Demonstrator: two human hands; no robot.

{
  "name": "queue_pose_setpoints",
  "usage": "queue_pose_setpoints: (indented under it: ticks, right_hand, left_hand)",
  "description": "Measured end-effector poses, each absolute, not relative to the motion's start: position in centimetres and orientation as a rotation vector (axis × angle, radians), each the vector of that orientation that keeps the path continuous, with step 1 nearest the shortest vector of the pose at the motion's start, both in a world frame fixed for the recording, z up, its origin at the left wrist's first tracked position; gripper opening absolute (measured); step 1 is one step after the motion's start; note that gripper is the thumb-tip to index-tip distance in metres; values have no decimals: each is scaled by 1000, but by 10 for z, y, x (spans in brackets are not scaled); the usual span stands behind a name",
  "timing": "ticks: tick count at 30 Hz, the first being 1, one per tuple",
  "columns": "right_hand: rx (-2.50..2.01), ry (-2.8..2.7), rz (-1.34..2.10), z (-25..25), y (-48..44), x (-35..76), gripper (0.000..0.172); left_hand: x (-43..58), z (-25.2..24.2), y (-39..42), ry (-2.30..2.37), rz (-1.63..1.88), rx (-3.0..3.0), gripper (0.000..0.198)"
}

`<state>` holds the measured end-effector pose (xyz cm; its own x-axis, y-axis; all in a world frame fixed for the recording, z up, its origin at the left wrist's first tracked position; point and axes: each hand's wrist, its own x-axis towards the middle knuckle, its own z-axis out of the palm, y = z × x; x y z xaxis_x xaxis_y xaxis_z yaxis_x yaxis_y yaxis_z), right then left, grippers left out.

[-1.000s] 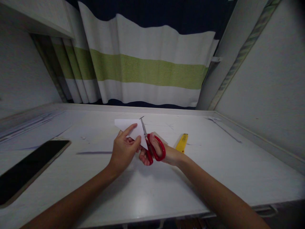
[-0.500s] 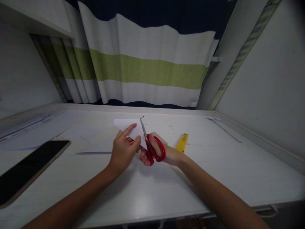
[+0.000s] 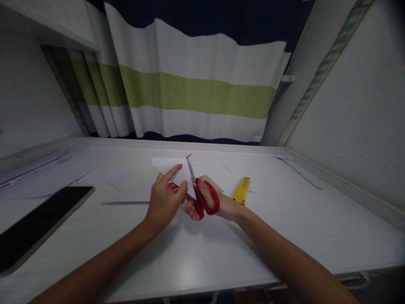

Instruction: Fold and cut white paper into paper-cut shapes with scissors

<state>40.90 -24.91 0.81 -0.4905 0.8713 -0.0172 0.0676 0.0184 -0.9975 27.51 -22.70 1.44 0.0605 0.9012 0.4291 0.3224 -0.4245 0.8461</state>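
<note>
A white piece of paper [image 3: 172, 164], roughly triangular, is pinched in my left hand [image 3: 164, 198], its index finger stretched along the face and its thumb pressed near the lower edge. My right hand [image 3: 205, 198] is closed on red-handled scissors [image 3: 213, 203], with the thumb and fingers through the loops. The scissor blades point away from me and lie along the paper's right edge. Part of the right hand's fingers is hidden behind the handles.
On the white desk [image 3: 196, 261], a yellow cutter [image 3: 241, 192] lies right of the scissors. A dark-screened phone [image 3: 41, 226] lies at left. Paper sheets [image 3: 41, 166] spread at the far left, and a thin dark strip [image 3: 297, 171] lies far right. A striped curtain [image 3: 196, 93] hangs behind.
</note>
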Motion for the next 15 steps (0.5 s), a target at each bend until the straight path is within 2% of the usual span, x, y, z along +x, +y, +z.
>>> queue_pose_setpoints:
  ticks: [15]
  right_hand:
    - [-953,-1601,1562,10,-250,406,65]
  left_hand:
    - [277,18,-232,1258,1371,1784,47]
